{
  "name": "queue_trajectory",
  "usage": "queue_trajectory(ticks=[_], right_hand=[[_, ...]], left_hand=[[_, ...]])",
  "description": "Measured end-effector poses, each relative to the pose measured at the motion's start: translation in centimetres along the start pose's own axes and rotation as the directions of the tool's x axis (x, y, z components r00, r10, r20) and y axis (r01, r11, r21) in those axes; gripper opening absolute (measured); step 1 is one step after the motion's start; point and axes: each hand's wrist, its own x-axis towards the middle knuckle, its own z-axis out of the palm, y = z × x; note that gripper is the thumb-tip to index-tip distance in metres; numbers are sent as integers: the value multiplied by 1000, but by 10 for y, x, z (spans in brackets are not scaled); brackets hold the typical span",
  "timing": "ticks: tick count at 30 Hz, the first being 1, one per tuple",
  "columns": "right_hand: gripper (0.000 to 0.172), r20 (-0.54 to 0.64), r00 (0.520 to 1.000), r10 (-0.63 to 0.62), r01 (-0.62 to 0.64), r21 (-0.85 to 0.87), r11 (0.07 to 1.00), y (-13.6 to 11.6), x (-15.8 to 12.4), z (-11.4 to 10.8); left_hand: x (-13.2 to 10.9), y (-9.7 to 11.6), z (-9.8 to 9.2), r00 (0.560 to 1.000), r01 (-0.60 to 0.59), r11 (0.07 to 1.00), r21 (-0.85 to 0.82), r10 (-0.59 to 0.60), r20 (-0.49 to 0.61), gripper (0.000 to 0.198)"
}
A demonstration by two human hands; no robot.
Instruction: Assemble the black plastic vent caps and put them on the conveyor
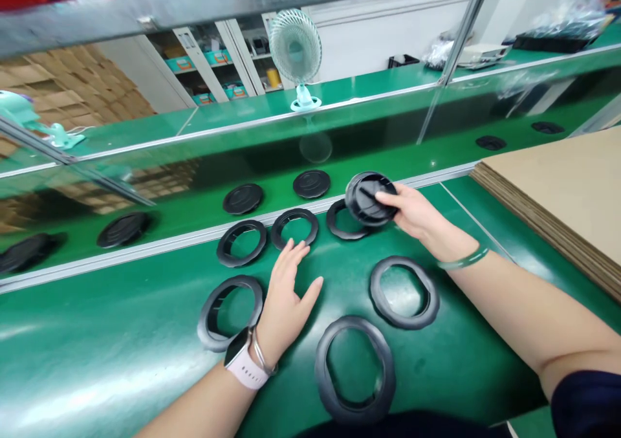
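The right hand grasped a black disc (tilted) above a ring; at eight o'clock, the left hand hovered, fingers spread, gripping nothing.

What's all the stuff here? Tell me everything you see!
rings: six, black, on the near green table
belt discs: six, black, spread along the conveyor behind
held disc: one, black, tilted over the far right ring
desk fans: two, pale green, on the far ledge
cardboard sheets: one stack, brown, right side
cardboard boxes: several, brown, far left
left hand: one, open, between the rings
right hand: one, gripping the held disc
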Motion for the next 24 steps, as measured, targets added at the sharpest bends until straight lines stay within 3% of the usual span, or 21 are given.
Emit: queue_trajectory(ticks=[3, 6, 9, 12, 14, 16, 19, 21, 24], right_hand=[[17, -269, 963, 33, 15, 175, 984, -2, 29, -31], [12, -356, 925, 131, -24, 289, 957, 2, 43, -47], [10, -353, 923, 155, -49, 291, 956, 6, 45, -52], [5, -350, 931, 104, -25, 224, 974, 10, 45, -51], [7, -353, 934, 53, 5, 163, 987, 13, 46, -51], [7, -351, 936, -12, 45, 85, 995, 17, 47, -52], [5, -340, 928, -155, 137, -76, 988, 22, 48, -55], [18, -332, 898, -288, 223, -221, 949, 22, 48, -58], [40, -303, 808, -506, 334, -471, 816, 14, 51, -61]], left_hand=[[5, -15, 5, 1000, -28, 976, 217, 25, 18, 75], [7, -27, 11, 1000, -15, 957, 289, 19, -11, 76], [8, -29, 12, 998, -55, 970, 238, 63, -28, 43], [9, -22, 8, 995, -95, 995, 5, 95, -23, 18], [8, -13, 5, 1000, -14, 969, -245, 16, 4, 21], [7, -5, 3, 980, 190, 848, -494, -133, 148, 33], [5, 3, 4, 876, 464, 628, -625, -221, 428, 48], [5, 4, 7, 852, 497, 602, -625, -201, 484, 52], [6, 2, 10, 863, 465, 643, -608, -176, 474, 56]])
